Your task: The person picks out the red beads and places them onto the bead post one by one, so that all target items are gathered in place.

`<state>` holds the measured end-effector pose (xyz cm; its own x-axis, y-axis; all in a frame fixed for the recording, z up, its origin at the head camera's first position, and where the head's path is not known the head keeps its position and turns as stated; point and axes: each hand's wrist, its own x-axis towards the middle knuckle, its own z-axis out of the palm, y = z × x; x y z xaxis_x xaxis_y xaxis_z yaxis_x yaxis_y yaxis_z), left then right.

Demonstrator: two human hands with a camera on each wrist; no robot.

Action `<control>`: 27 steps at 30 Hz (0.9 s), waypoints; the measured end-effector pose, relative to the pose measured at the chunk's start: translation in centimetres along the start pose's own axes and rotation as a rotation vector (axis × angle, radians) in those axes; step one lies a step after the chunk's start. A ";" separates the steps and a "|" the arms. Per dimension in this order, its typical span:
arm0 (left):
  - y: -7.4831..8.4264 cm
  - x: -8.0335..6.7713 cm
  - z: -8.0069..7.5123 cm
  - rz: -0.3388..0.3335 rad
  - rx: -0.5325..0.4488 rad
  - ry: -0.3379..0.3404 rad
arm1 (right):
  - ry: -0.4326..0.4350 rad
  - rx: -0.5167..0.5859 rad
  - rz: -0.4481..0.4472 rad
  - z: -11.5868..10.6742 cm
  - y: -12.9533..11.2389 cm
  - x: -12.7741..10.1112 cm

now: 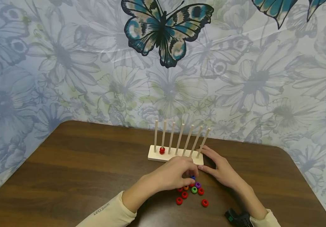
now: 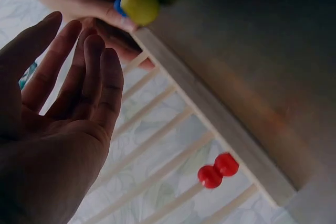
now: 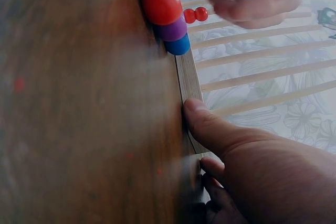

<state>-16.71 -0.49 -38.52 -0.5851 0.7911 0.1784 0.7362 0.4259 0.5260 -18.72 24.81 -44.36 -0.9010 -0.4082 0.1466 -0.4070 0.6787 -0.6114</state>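
Note:
A pale wooden peg stand carries seven upright pegs; two red beads sit on the second peg from the left. My right hand holds the stand's right end, its thumb on the front edge and other fingers behind. In front of the stand, my left hand hovers over loose beads, fingers slightly bent and nothing between them in the left wrist view. The loose beads include a green bead, a purple bead, a blue bead and several red ones, partly hidden by that hand.
A brown wooden table lies under everything, with a butterfly-and-flower patterned wall covering behind its far edge. One red bead lies apart, nearer the front. A black device is strapped at the right wrist.

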 end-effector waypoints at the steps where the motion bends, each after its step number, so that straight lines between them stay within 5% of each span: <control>1: 0.0 0.0 0.2 -0.002 -0.004 -0.004 | 0.000 0.000 0.000 0.0 0.0 0.0; 27: -0.3 0.0 1.9 -0.043 0.116 -0.126 | -0.008 0.005 0.019 0.0 0.0 0.1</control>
<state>-16.31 0.24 -40.23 -0.5748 0.8169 0.0489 0.7504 0.5023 0.4296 -18.77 24.81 -44.37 -0.9074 -0.4000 0.1288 -0.3890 0.6834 -0.6177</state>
